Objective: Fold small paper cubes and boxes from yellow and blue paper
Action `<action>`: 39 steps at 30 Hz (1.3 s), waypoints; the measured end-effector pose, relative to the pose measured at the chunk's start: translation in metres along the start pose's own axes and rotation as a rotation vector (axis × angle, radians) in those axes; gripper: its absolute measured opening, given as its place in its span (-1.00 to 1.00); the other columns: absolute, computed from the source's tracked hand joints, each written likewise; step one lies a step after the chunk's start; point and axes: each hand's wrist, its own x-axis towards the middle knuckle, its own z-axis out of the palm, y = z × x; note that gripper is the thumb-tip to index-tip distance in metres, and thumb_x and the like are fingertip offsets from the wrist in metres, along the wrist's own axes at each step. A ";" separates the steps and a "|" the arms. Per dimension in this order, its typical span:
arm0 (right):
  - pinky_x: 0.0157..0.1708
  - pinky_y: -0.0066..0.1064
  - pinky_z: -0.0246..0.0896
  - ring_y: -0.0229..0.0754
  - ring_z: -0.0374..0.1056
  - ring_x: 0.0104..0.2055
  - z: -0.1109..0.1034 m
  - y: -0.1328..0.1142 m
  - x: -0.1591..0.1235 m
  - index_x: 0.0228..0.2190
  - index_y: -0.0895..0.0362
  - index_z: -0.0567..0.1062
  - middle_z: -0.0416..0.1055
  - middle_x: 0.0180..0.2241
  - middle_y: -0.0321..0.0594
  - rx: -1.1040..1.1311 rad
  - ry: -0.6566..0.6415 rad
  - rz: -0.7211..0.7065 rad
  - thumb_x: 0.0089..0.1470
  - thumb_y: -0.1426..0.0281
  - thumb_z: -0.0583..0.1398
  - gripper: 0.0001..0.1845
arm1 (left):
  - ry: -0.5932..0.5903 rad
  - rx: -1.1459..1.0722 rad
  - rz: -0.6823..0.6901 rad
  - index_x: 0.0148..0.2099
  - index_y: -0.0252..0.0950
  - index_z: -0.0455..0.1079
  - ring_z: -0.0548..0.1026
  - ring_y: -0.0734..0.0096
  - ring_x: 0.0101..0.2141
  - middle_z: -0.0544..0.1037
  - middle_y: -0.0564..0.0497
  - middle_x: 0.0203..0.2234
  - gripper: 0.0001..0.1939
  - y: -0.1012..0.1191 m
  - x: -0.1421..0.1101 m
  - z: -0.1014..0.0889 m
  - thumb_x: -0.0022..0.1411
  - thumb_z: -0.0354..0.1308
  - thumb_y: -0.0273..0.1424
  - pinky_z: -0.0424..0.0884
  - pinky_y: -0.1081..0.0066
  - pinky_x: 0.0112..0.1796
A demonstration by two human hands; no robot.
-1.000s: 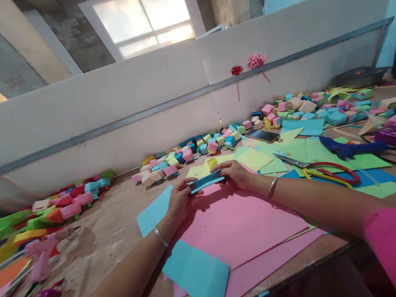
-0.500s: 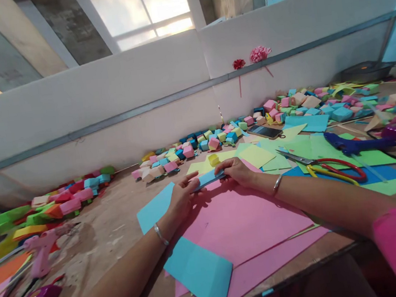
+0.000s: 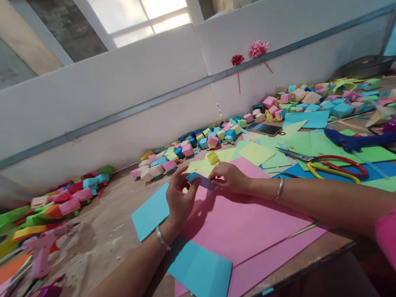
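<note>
A small folded strip of blue paper (image 3: 205,182) is held between my two hands, above a large pink sheet (image 3: 250,219). My left hand (image 3: 182,196) pinches its left end, which curls up between thumb and fingers. The fingertips of my right hand (image 3: 231,178) close on its right end. Beside my left wrist lies a light blue sheet (image 3: 151,211), and a creased blue sheet (image 3: 201,271) rests nearer the table edge. A small yellow folded paper piece (image 3: 212,158) sits just beyond my hands, on yellow paper.
Scissors with red and yellow handles (image 3: 333,165) lie right, near a blue glue gun (image 3: 359,140). A pink glue gun (image 3: 40,249) is at the left. Several small paper boxes (image 3: 187,150) line the wall beside a phone (image 3: 265,128). Two pink-red flowers (image 3: 259,49) hang from the rail.
The left end of the blue strip has been bent upward and curled. My left hand has turned up and inward, and my right hand has shifted slightly left.
</note>
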 end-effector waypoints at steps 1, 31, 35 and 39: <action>-0.27 -0.30 0.16 -0.16 0.29 -0.35 0.000 0.000 0.000 -0.46 0.13 0.56 0.46 -0.46 -0.20 0.004 0.002 0.000 0.02 0.47 0.23 -0.91 | -0.006 -0.016 0.014 0.01 -0.23 0.39 0.48 0.44 -0.38 0.54 0.04 -0.33 -0.55 0.001 -0.002 0.000 0.04 0.32 -0.37 0.42 0.45 -0.32; -0.44 -0.50 0.15 -0.31 0.28 -0.48 0.001 0.002 -0.007 -0.39 0.20 0.55 0.48 -0.48 -0.29 0.313 -0.148 -0.201 0.07 0.36 0.25 -0.85 | -0.246 0.106 0.601 -0.08 -0.22 0.53 0.55 0.39 -0.25 0.60 -0.06 -0.27 -0.74 0.012 -0.013 -0.004 0.18 0.24 -0.56 0.51 0.41 -0.26; -0.36 -0.48 0.21 -0.28 0.33 -0.39 0.000 -0.001 -0.009 -0.25 0.20 0.55 0.51 -0.37 -0.25 0.382 -0.213 -0.249 0.06 0.31 0.27 -0.76 | -0.268 0.105 0.646 -0.02 -0.18 0.50 0.56 0.39 -0.24 0.60 -0.06 -0.24 -0.69 0.010 -0.014 -0.003 0.20 0.22 -0.55 0.53 0.41 -0.26; -0.34 -0.45 0.24 -0.26 0.33 -0.36 -0.001 0.002 -0.009 -0.22 0.21 0.52 0.49 -0.36 -0.26 0.412 -0.292 -0.199 0.04 0.32 0.28 -0.73 | -0.263 0.120 0.657 0.00 -0.17 0.49 0.56 0.39 -0.24 0.60 -0.05 -0.25 -0.68 0.011 -0.014 -0.002 0.20 0.23 -0.53 0.53 0.40 -0.25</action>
